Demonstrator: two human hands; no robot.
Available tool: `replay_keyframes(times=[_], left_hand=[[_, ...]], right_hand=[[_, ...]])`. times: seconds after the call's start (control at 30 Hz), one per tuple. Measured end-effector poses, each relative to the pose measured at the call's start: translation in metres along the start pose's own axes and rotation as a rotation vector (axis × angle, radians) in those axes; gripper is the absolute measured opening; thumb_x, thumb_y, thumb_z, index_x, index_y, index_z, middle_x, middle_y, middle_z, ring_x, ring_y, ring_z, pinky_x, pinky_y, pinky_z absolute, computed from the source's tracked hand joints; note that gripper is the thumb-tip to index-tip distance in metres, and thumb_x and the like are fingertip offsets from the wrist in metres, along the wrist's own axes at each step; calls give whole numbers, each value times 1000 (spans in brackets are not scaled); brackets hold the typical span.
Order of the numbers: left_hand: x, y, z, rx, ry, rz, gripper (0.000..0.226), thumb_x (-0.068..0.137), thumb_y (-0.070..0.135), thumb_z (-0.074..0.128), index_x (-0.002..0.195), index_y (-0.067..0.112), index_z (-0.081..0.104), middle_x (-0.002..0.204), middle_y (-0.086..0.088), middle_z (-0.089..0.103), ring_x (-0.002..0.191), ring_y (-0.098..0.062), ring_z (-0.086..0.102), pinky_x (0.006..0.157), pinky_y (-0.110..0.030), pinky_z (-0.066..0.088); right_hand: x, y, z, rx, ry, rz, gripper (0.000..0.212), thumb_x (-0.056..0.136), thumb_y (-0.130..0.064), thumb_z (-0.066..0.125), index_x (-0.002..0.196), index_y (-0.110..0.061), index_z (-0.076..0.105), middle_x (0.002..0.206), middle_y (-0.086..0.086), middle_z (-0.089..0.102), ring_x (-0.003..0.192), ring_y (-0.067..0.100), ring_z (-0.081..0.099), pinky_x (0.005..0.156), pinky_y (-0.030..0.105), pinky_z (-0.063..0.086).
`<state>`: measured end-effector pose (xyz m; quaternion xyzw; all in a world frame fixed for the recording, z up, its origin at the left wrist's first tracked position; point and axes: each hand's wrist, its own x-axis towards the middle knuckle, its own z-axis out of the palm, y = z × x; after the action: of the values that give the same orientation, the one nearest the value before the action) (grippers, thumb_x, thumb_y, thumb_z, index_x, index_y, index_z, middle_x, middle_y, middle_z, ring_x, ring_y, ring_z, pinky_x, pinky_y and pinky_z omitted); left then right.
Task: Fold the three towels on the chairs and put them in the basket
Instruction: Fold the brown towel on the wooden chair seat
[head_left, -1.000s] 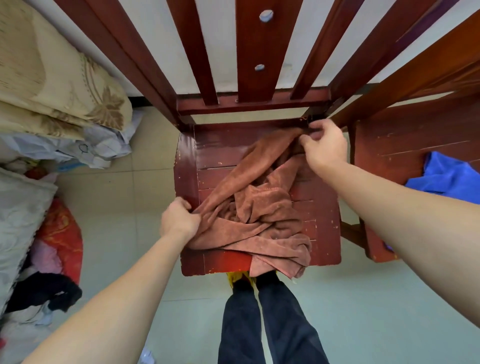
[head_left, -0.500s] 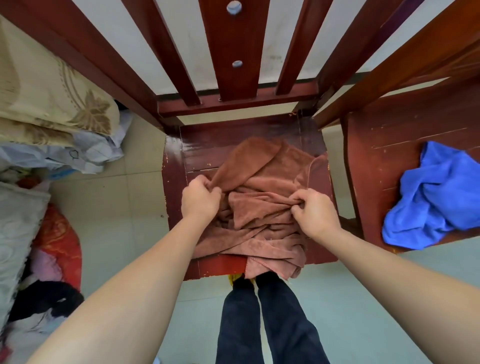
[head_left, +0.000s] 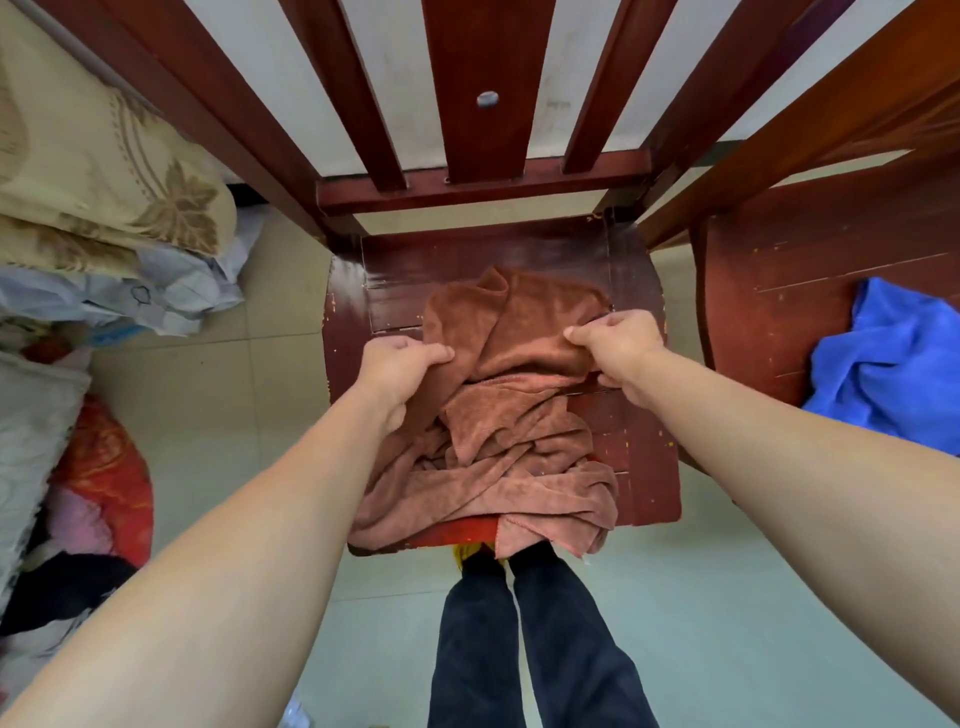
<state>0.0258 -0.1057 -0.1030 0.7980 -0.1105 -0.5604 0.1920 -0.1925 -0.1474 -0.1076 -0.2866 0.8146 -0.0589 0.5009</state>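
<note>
Between the two hands, a brown towel (head_left: 519, 431) lies crumpled on the chair (head_left: 467, 254) seat, one corner hanging over the near edge. The left hand (head_left: 400, 364) pinches its top layer on one side and the right hand (head_left: 618, 345) pinches the other. Folding looks barely begun, with no towel folded. Well beyond the right hand, a blue towel (head_left: 893, 374) sits bunched on a second chair (head_left: 810, 291). Neither a third towel nor the basket is in view, so its contents cannot be told.
</note>
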Motion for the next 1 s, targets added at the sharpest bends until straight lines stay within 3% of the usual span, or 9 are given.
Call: replay_keyframes(times=[0.1,0.2,0.3,0.53,0.67,0.77,0.87,0.93,1.0], left_hand=[[2,5,-8,-137,-57,-51,24,69,4,72,65,18,53,74,-8,64,69,-24,61,62,-29,48],[5,5,-29,-368,-41,-52,25,68,-6,65,84,13,61,98,-16,69,87,-30,66,80,-38,54],[7,12,-46,-479,-83,-7,53,62,-6,63,114,0,60,115,-22,64,101,-34,63,92,-44,52],[15,47,-50,-398,254,129,49,76,-15,57,109,20,56,88,-7,64,70,-17,62,52,-21,49],[26,37,-53,-203,396,139,47,78,-6,60,117,20,54,84,-1,59,73,-15,58,65,-26,49],[17,11,-51,121,458,179,32,76,5,67,101,22,57,76,2,58,79,-20,59,80,-30,49],[-2,-31,-36,304,380,182,30,74,16,76,98,16,59,83,-6,63,84,-26,62,81,-32,48],[-11,-57,-26,422,346,165,37,73,21,79,103,14,58,96,-11,63,92,-31,62,84,-36,48],[-17,-74,-20,534,351,161,41,74,23,78,108,15,56,108,-12,58,99,-32,59,86,-38,47]], right_hand=[[3,-1,-2,149,28,37,11,83,-24,72,76,-18,66,81,3,65,67,16,58,75,38,57],[4,4,-19,231,130,3,17,87,-20,67,70,-21,62,77,-1,63,81,21,63,88,43,55],[9,3,-38,179,199,-90,19,89,-21,64,71,-23,59,77,-2,63,81,20,62,87,48,55],[21,-33,-47,-30,327,-338,4,90,-23,61,87,-24,58,92,-1,62,93,22,61,83,27,46],[16,-34,-44,-218,296,-306,21,91,-26,60,112,-21,59,111,2,63,103,23,59,86,28,43],[-9,-16,-34,-430,308,-529,25,90,-27,60,114,-23,57,113,0,61,106,22,58,85,34,45],[-39,8,-12,-525,38,-687,32,84,-39,66,113,-28,57,105,-6,63,101,17,58,81,34,49],[-50,23,4,-669,-173,-625,44,80,-46,68,120,-33,54,109,-4,64,106,19,57,83,37,50],[-54,36,10,-763,-198,-565,33,84,-41,64,115,-34,58,107,0,67,105,25,60,80,36,49]])
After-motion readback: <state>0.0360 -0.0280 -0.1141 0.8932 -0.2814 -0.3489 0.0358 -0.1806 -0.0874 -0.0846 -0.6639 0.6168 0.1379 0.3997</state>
